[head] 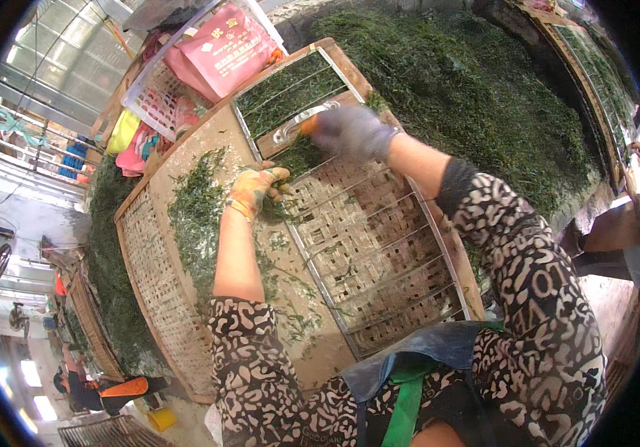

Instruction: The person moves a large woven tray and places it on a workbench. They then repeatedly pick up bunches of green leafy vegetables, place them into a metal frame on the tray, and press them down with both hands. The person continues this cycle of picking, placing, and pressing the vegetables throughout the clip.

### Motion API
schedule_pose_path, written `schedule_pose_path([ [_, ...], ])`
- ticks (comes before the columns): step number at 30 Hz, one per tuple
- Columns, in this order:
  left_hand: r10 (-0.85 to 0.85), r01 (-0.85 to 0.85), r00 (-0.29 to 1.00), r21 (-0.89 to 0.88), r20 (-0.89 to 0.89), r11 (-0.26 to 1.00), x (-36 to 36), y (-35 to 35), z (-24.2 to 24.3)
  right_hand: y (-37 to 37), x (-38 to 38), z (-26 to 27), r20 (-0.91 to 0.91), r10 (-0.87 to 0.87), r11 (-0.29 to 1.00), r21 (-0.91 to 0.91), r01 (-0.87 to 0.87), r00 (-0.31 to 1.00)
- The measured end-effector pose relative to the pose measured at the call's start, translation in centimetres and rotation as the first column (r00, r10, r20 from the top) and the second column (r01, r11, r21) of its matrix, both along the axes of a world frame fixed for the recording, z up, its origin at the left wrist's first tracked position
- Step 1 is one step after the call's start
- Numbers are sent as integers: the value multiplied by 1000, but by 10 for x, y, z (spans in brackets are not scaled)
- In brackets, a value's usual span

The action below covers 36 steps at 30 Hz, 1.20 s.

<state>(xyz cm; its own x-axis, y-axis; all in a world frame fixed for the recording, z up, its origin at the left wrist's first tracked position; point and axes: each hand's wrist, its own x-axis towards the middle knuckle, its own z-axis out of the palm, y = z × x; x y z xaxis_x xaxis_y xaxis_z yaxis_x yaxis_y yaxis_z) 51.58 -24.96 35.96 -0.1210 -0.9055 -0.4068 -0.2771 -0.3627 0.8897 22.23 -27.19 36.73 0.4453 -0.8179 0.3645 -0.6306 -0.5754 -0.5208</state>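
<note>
My left hand [255, 189], in a stained yellowish glove, has its fingers curled into a clump of green plant shreds [274, 211] at the left rail of a barred metal frame [307, 260]. My right hand [353, 134], in a dark grey-purple glove with orange at the fingertips, is motion-blurred. It is over the right end of a metal handle [292, 124] fixed to a wooden block [275, 143] on the frame. What it grips is unclear. Under the frame lies a woven mat [348, 223], bare in its nearer part, with greens [297, 84] covering its far end.
A tan board [320, 318] with scattered greens [200, 207] lies left of the frame. Beyond is a large heap of greens [454, 95]. A plastic basket [155, 106] holds a pink bag [225, 53]. At far left is another person [82, 391]; a filled frame [593, 72] stands far right.
</note>
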Motion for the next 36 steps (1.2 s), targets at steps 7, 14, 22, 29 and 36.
schedule_pose_path([
  [7,157,361,306,-267,939,893,30,33,52,6,34,-17,-165,-47,995,74,60,985],
  [14,529,477,399,-663,749,577,-103,54,-45,9,24,33,-573,-106,967,131,218,813],
  [22,334,393,495,-550,802,737,-115,66,-29,-6,4,44,-349,82,988,152,-30,934],
  [29,186,392,320,-309,929,867,-121,70,-19,2,10,55,-788,-52,980,77,183,613],
  [36,142,365,509,-362,849,857,-125,52,-49,23,141,52,-366,501,863,141,-485,785],
])
